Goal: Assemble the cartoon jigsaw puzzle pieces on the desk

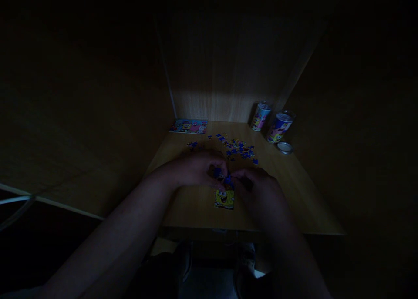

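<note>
A partly joined jigsaw puzzle [224, 199] lies on the table near its front edge, with a yellow cartoon face at its lower end and blue parts above. My left hand [204, 168] curves around its upper left side, thumb and index fingertip resting on it. From the right, my right hand [259, 188] pinches with thumb and index finger at the puzzle's upper right edge, apparently on a small puzzle piece. That piece is mostly hidden by the fingers and the dim light. Beyond the hands, loose puzzle pieces [240, 149] are scattered, mostly blue with some yellow.
A cartoon picture card [189, 126] lies at the back left of the wooden table [294, 194]. Two printed cans [260, 116] with clear tops stand at the back right, a round metal lid [284, 148] in front of them. Panels rise at the back and both sides.
</note>
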Available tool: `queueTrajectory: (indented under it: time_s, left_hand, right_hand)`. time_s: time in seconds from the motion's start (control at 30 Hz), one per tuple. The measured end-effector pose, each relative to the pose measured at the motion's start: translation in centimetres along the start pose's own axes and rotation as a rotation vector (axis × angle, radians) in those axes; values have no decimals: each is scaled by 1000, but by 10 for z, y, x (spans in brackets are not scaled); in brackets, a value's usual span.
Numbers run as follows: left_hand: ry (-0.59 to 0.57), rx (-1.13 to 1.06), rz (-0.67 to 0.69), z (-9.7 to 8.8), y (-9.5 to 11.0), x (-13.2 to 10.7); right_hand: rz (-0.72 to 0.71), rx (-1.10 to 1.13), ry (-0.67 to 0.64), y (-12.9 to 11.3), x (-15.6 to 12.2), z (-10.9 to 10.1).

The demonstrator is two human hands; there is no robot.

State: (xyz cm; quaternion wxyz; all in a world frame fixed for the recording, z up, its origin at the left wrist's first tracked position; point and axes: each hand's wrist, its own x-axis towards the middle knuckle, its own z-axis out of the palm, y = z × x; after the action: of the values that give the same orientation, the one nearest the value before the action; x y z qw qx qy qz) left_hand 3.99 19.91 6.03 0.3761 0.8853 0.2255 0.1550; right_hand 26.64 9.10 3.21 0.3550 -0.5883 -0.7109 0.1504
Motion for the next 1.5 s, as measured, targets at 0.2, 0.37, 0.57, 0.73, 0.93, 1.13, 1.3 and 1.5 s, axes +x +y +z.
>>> queueTrajectory:
  time_s: [0.2,0.37,0.57,0.73,0.93,1.13,1.3,1.5]
  left_hand:
    - [-27,12,14,-1,1,0]
    - [-16,1,32,1,0,0]
    - [-20,38,42,1,-2,-1]
    - [-24,28,51,1,-4,-1]
    - [-22,18,46,2,-3,-1]
    - [-2,39,72,2,3,-1]
    - [162,310,31,-3,1,2]
    - [298,684,-190,-13,-10,13]
  right_hand:
    - [-17,-5,1,1,0,0]
    - [7,53,-11,1,-1,-1]
    - [34,112,-22,3,-1,-2]
    - [-9,40,-17,5,-1,-1]
    - [-59,-10,3,6,1,4]
    - [-113,-46,3,7,1,4]
    - [-86,-58,13,4,1,2]
    - [-92,-46,-3,2,2,2]
